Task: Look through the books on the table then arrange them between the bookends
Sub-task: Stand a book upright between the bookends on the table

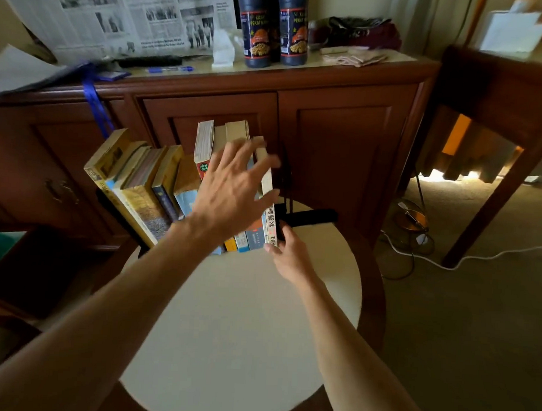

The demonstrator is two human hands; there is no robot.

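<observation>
We have the books (183,183) standing in a row at the far edge of the round bench (242,328), the left ones leaning hard to the left, the right ones nearly upright. Our left hand (233,191) hangs over the upright group with fingers spread and straight, gripping nothing (it is blurred, so whether the fingertips touch the page edges we cannot tell). Our right hand (288,252) sits low at the foot of the last pale book (269,189), fingertips against its spine near the bench; the fingers look loosely bent, pressing rather than clasping, as far as we can see. Just beyond it is the black bookend (306,216), its flat base lying on the bench to the right.

What could go wrong: the leaning books on the left look held up mostly by each other and by something dark at their base, which may be the other bookend. If we push the upright group sideways, the slanted ones could slide on the smooth bench top and fan out flat, or tip off the back edge. The right bookend, thin and probably light, could skid away if pressed without weight on its base.

The books are paperbacks, with yellowed, rough page edges and soft, worn covers. The bench top is pale and matte, ringed by a dark wood rim.
</observation>
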